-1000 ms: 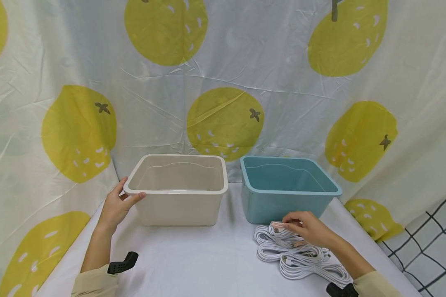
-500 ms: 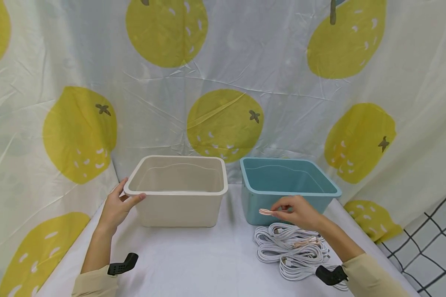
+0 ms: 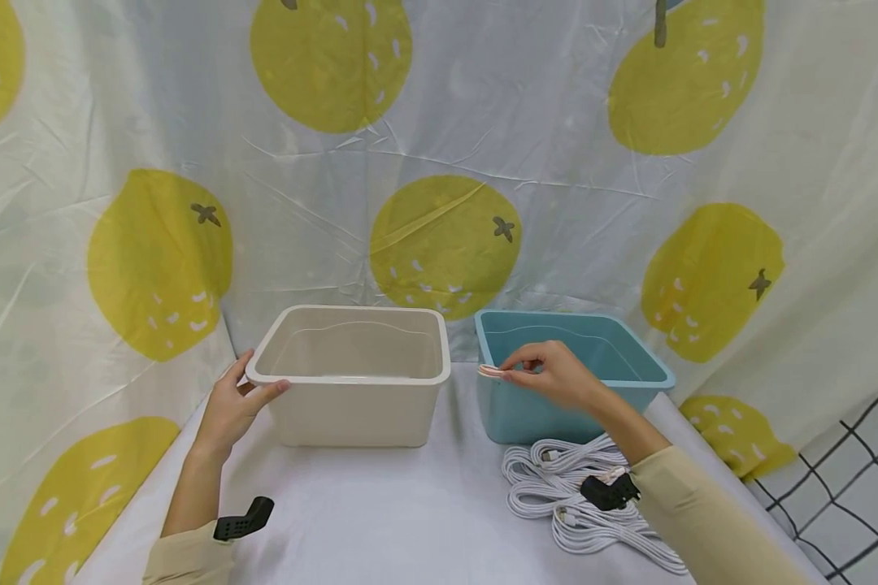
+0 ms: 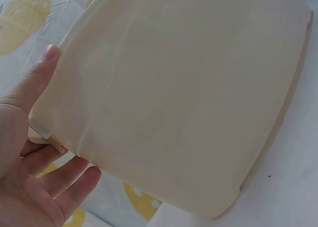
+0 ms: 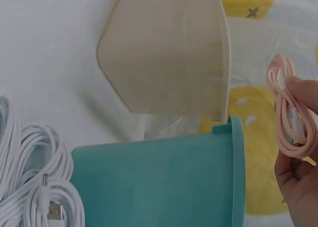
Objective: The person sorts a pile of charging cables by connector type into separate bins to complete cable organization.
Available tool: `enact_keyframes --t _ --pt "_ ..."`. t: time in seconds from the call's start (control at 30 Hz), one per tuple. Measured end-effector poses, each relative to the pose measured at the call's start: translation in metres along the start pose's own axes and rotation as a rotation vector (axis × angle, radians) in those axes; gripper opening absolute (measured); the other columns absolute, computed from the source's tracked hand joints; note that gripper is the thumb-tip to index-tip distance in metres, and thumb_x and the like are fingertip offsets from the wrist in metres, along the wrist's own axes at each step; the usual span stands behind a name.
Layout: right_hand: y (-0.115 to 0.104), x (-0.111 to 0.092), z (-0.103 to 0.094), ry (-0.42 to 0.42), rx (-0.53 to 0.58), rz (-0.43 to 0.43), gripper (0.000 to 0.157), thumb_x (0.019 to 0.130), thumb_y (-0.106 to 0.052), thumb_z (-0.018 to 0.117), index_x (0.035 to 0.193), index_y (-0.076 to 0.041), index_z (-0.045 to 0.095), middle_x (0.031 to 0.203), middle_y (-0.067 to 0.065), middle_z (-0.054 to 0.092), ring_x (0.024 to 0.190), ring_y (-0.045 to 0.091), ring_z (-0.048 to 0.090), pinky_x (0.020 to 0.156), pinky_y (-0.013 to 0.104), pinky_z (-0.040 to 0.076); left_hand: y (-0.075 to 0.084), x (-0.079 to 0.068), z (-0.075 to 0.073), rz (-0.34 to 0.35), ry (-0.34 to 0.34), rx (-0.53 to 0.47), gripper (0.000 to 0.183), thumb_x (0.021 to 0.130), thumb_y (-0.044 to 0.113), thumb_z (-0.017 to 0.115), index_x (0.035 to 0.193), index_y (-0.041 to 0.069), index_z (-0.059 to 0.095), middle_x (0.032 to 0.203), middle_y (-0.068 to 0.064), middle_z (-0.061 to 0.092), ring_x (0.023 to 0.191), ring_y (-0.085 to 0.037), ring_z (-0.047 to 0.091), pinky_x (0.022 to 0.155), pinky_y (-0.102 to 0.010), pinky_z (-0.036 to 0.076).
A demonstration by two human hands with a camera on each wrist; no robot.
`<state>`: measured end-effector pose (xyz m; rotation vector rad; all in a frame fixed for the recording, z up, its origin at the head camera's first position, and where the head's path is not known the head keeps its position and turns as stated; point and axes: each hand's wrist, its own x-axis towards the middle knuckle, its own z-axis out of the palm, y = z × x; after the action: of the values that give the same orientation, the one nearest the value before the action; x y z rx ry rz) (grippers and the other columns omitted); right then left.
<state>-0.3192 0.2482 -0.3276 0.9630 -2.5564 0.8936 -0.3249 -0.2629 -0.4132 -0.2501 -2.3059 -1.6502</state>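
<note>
My left hand (image 3: 225, 406) holds the beige plastic bin (image 3: 358, 416) by its front left corner, thumb over the front rim and fingers at the left side. In the left wrist view the bin's wall fills most of the picture. My right hand (image 3: 556, 378) pinches a coiled pink cable (image 5: 282, 102) between thumb and fingers; a pale connector shows within the coil. The hand is in front of the teal bin (image 3: 512, 416), near its left front rim. Coiled white cables (image 3: 600, 532) lie on the table below, partly hidden by my right wrist.
Both bins stand side by side at the back of the white-covered table (image 3: 373, 512), with a narrow gap between them. Behind hangs a curtain (image 3: 293, 244) printed with yellow fruit. A black wire grid (image 3: 849, 479) is at the right edge.
My right hand has lifted the pink cable off the pile and carried it up and left, to the teal bin's rim height. My left hand stays at the beige bin's corner.
</note>
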Motion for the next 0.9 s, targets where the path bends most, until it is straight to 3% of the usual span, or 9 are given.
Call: enact_keyframes --t 0.27,0.43,0.7,0.8,0.9 --pt "-0.010 0.035 0.008 -0.006 0.078 0.045 0.008 0.093 -0.018 0.080 0.100 -0.016 0.085 0.086 -0.005 0.072 0.068 0.020 0.054 0.055 0.029 0.043 0.000 -0.001 -0.001 -0.020 -0.009 0.003 0.100 0.095 0.027 0.079 0.166 0.006 0.012 0.160 -0.028 0.034 0.138 -0.048 0.044 0.107 -0.068 0.037" --pt "-0.016 0.054 0.017 -0.031 0.109 0.051 0.010 0.094 -0.016 0.080 0.101 -0.011 0.084 0.084 -0.001 0.071 0.061 0.017 0.046 0.053 0.027 0.037 -0.001 -0.001 0.001 -0.020 -0.004 0.008 0.099 0.095 0.028 0.080 0.166 0.004 0.014 0.160 -0.027 0.033 0.137 -0.047 0.045 0.108 -0.066 0.037" --pt "-0.026 0.088 0.039 -0.054 0.122 0.068 0.012 0.093 -0.021 0.081 0.100 -0.012 0.085 0.054 -0.003 0.051 0.050 0.009 0.033 0.049 0.027 0.030 -0.003 0.002 0.001 -0.024 -0.004 0.008 0.100 0.094 0.030 0.080 0.166 0.003 0.014 0.160 -0.027 0.033 0.137 -0.046 0.045 0.109 -0.065 0.036" --pt "-0.029 0.100 0.049 -0.051 0.122 0.063 0.012 0.092 -0.020 0.081 0.100 -0.011 0.085 0.060 -0.003 0.059 0.052 0.011 0.038 0.050 0.027 0.033 -0.002 0.002 0.001 -0.027 0.001 0.009 0.100 0.094 0.029 0.080 0.166 0.004 0.014 0.161 -0.026 0.033 0.137 -0.045 0.045 0.109 -0.063 0.037" --pt "-0.031 0.113 0.058 -0.050 0.123 0.050 0.014 0.091 -0.018 0.082 0.101 -0.009 0.085 0.077 -0.002 0.072 0.060 0.013 0.049 0.054 0.027 0.040 -0.001 0.002 0.001 -0.027 0.005 0.012 0.099 0.094 0.028 0.080 0.166 0.004 0.015 0.160 -0.026 0.034 0.136 -0.044 0.047 0.108 -0.061 0.038"
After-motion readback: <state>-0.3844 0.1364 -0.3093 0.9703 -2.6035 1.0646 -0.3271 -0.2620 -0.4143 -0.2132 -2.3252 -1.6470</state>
